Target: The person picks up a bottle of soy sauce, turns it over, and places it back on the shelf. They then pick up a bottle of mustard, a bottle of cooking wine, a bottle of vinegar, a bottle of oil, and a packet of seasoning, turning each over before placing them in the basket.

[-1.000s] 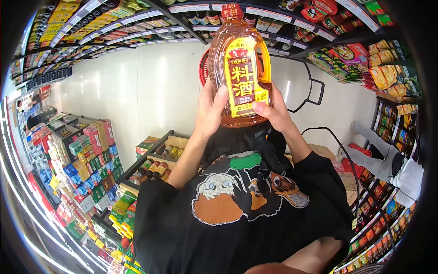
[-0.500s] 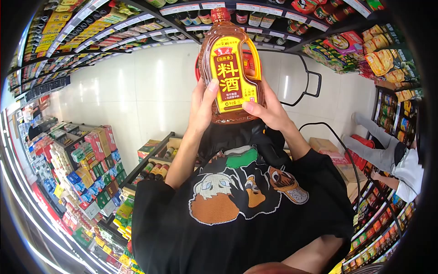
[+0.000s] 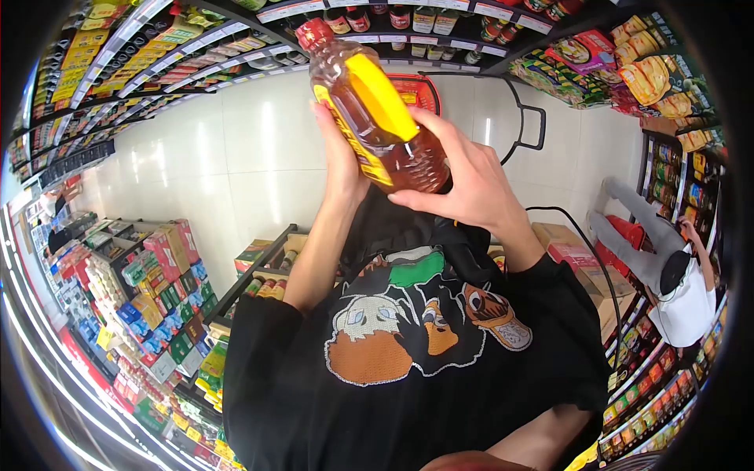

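Observation:
A large clear plastic bottle of cooking wine (image 3: 420, 161) is held up in front of my chest, its red cap leaning toward the upper left. Brown liquid shows through its side, and its yellow handle faces up at me. The yellow front label is turned to the left and seen only edge-on. My left hand (image 3: 342, 153) grips the label side, fingers partly hidden behind the bottle. Around the lower right part wraps my right hand (image 3: 467, 173), its thumb near the base. Behind the bottle, a red basket (image 3: 428, 88) shows in part on the floor.
Shelves of bottles and jars (image 3: 432, 27) run along the far side. At the left stands a display of stacked boxes (image 3: 161, 279). Cardboard boxes (image 3: 585, 263) sit at my right, near a person in a white top (image 3: 683, 306). A black handle (image 3: 534, 128) juts out over the pale tiled floor (image 3: 267, 149).
The bottle has been turned so its label swings left and its handle side shows. Its cap now tilts to the upper left. The person at right has shifted and raised an arm.

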Demonstrator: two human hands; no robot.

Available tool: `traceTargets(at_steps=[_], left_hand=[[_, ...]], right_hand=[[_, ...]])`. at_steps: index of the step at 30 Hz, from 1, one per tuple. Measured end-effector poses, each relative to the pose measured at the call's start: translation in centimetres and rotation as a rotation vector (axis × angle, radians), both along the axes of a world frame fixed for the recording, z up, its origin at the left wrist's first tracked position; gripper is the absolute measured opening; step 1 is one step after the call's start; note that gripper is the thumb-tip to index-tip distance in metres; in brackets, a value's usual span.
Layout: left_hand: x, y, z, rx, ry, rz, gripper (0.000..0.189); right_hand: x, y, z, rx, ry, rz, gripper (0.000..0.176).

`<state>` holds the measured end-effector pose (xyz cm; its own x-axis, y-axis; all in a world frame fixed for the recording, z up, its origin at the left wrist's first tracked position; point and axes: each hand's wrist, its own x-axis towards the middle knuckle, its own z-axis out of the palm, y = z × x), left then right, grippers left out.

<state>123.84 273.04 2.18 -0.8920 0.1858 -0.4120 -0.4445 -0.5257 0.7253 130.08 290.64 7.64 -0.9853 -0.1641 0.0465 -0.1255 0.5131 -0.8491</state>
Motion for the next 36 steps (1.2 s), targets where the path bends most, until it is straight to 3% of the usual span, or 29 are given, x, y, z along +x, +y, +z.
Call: traceTargets(at_steps=[2, 3, 4, 5, 7, 9, 10, 12, 16, 22, 24, 28, 32, 34, 36], left_hand=[[-0.3, -0.1, 0.7, 0.120, -0.099, 0.012, 0.089], [-0.7, -1.0, -2.3, 0.494, -0.061, -0.152, 0.085], [-1.5, -1.2, -3.1, 0.865, -0.018, -0.318, 0.081], [-0.7, -1.0, -3.7, 0.811, -0.045, -0.269, 0.070], [0.1, -0.2, -1.8, 0.878, -0.052, -0.263, 0.068], [0.4, 0.1, -2.1, 1.083, -0.029, -0.354, 0.069], [-0.1, 0.2, -2.9, 1.331, -0.189, -0.396, 0.067], [-0.5, 0.3, -3.3, 1.524, -0.256, -0.525, 0.053], [-0.3, -0.1, -4.8, 1.613, -0.312, -0.486, 0.044], [0.5, -0.9, -4.2, 1.528, -0.289, -0.442, 0.041], [0.7, -0.9, -4.7, 1.566, -0.223, -0.487, 0.057], [0.6, -2.2, -4.9, 1.427, -0.123, -0.509, 0.062], [1.2, -4.1, -3.7, 0.803, -0.024, -0.302, 0.072], [0.1, -4.9, -3.8, 0.774, -0.103, -0.364, 0.070], [-0.7, -5.1, -0.7, 0.232, -0.183, -0.188, 0.072]], right_hand=[[0.1, 0.1, 0.8, 0.043, 0.137, 0.059, 0.089], [0.0, 0.1, 1.1, 0.010, 0.204, 0.041, 0.075], [-0.1, 0.3, 1.1, 0.009, 0.208, 0.043, 0.075], [-0.1, 0.5, 1.1, -0.071, 0.188, 0.086, 0.068], [-0.3, 0.2, 1.3, -0.198, 0.189, 0.135, 0.050], [-0.2, -0.5, 1.1, -0.250, 0.198, 0.161, 0.048], [-0.1, -0.8, 0.9, -0.300, 0.203, 0.180, 0.045], [0.1, -1.3, 0.8, -0.331, 0.173, 0.203, 0.040], [0.2, -2.0, -0.1, -0.314, 0.221, 0.207, 0.035], [0.3, -2.2, -0.7, -0.418, 0.117, 0.176, 0.025], [0.3, -2.4, -1.0, -0.411, 0.184, 0.144, 0.022], [0.3, -2.4, -1.1, -0.422, 0.142, 0.140, 0.022], [0.5, -2.9, -1.6, -0.387, 0.072, 0.098, 0.030], [0.5, -3.2, -1.8, -0.339, 0.059, 0.072, 0.034], [0.7, -3.7, -1.8, -0.363, -0.026, -0.022, 0.043]])
